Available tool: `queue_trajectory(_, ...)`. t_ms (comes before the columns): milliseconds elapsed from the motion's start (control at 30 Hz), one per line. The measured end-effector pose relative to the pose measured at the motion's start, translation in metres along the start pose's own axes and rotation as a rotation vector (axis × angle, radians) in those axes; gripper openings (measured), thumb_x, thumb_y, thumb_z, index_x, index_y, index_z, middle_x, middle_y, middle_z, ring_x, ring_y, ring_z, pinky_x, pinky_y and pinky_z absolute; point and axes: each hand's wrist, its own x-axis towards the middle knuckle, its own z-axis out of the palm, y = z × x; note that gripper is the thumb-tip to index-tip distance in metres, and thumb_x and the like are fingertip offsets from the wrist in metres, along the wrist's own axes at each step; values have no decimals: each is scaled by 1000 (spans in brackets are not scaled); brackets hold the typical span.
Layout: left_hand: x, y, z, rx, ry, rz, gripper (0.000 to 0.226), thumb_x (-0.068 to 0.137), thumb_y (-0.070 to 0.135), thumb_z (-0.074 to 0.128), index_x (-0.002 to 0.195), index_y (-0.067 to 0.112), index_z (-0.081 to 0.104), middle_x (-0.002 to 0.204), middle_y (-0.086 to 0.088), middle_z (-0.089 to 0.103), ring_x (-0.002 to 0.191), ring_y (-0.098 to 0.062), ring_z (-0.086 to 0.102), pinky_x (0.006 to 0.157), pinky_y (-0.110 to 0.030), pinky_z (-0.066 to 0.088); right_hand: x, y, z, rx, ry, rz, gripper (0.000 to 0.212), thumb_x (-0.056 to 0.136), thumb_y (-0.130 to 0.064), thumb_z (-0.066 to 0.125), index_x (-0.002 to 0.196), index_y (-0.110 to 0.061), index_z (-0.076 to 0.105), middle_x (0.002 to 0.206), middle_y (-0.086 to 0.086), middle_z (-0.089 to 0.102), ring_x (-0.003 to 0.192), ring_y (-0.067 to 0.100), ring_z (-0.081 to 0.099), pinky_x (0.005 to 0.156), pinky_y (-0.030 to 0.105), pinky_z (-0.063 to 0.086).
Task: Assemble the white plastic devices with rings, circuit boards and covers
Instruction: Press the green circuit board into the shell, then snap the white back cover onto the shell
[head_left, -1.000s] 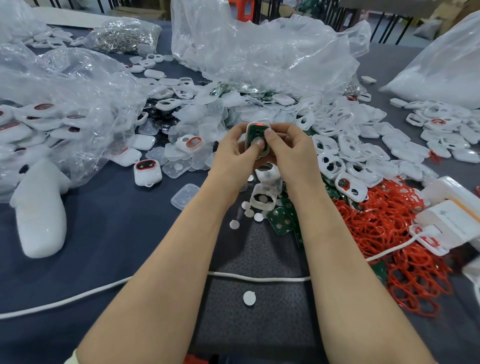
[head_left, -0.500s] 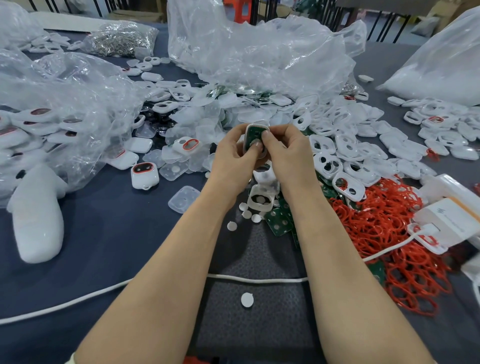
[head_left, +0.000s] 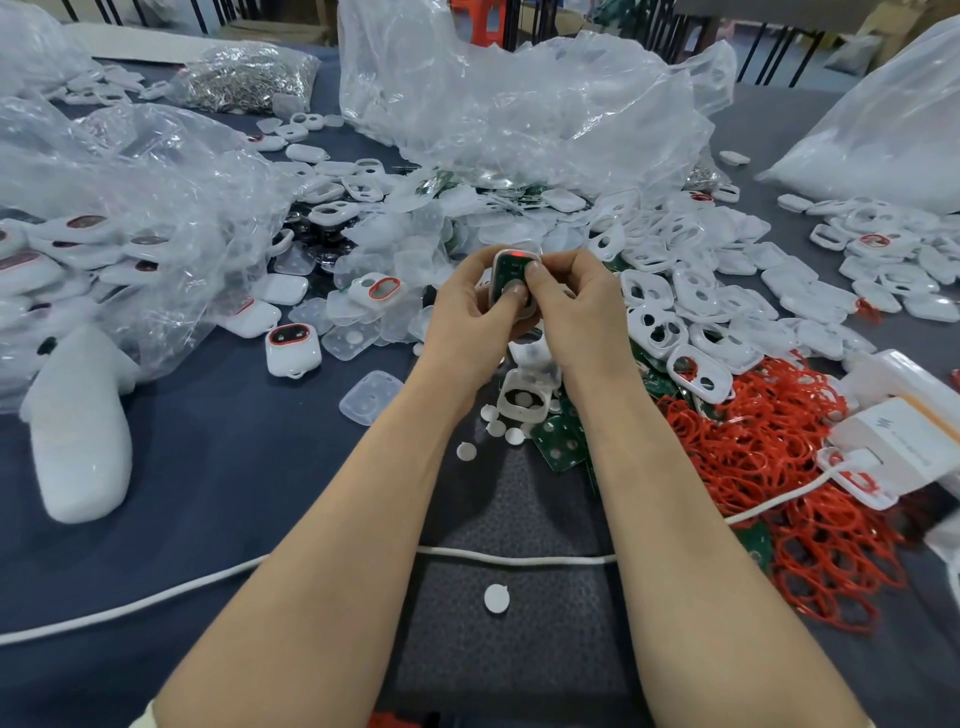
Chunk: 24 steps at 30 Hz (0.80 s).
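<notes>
Both hands hold one white device shell upright above the table, a green circuit board seated in it and a red ring showing at its top. My left hand grips its left side with the thumb on the board's lower part. My right hand grips its right side, thumb pressing the board's upper part. Red rings lie heaped to the right. Loose green circuit boards lie under my wrists. White shells with two holes spread right of my hands. Clear covers lie to the left.
Crumpled clear plastic bags rise behind and at left. An assembled device lies left of my hands. A white foam piece sits far left. A white cord crosses the dark mat. White boxes stand at right.
Both hands have stayed together on the device, shifting only slightly. My thumbs have kept pressing on the green board inside the shell.
</notes>
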Motion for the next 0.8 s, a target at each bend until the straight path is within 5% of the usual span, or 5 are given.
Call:
queue_trajectory(300,3,0,3,-20,-2,-72,19,97,1,51,110,13,57,112,-22,66,102,-30,67,88,-38,56,-1,-3,-6,14,-15,13,7,94,-17,58,94,-12,64,93,5,68,88,17,65,78,27,54)
queue_trajectory(467,20,15,21,-103,20,-145,19,95,2,54,112,12,57,95,-6,72,87,-18,72,91,-41,54,12,-10,-22,42,65,24,21,97,-33,51,95,-17,65,94,3,70,92,19,66,89,41,54)
queue_trajectory(567,38,28,46,-210,24,-162,27,96,0,51,122,6,51,105,-14,70,92,-21,72,87,-33,57,33,-14,-43,21,208,-7,17,98,-26,49,90,-19,62,90,4,70,89,20,66,87,44,53)
queue_trajectory(700,61,37,85,-291,44,-188,19,96,-6,46,107,10,49,90,-11,67,81,-17,69,76,-24,58,81,0,-85,-341,406,-6,27,95,-18,45,114,-12,63,114,8,65,103,19,57,90,25,41)
queue_trajectory(800,77,36,108,-300,39,-233,22,96,-5,45,92,15,48,87,-10,65,80,-17,67,83,-28,56,121,25,-120,-744,374,255,46,97,-36,41,140,-19,44,150,16,34,139,35,25,112,39,20)
